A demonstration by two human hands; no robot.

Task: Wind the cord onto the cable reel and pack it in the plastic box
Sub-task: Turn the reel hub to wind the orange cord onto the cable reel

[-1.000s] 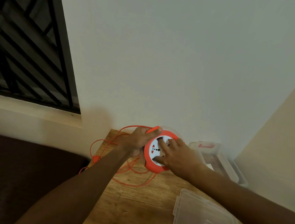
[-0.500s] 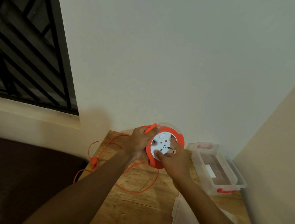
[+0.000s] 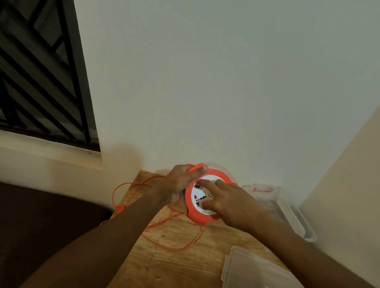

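A round orange cable reel (image 3: 198, 215) with a white socket face is held tilted above the far end of the wooden table (image 3: 168, 273). My left hand (image 3: 178, 184) grips its left rim, thumb on the orange handle at the top. My right hand (image 3: 229, 204) lies across the white face with fingertips pressed on it. Loose orange cord (image 3: 170, 247) loops over the table and off its left edge, ending at a plug (image 3: 120, 207). The clear plastic box (image 3: 293, 217) stands open at the far right; its lid (image 3: 261, 285) lies nearer me.
A white wall rises directly behind the table, and a beige wall closes the right side. A barred window (image 3: 34, 72) sits at upper left above a ledge. Dark floor or furniture (image 3: 27, 233) lies left of the table.
My right hand has swung round on the reel's white face, turning it, and its forearm has come back over the box. The loose cord loops on the table have shrunk.
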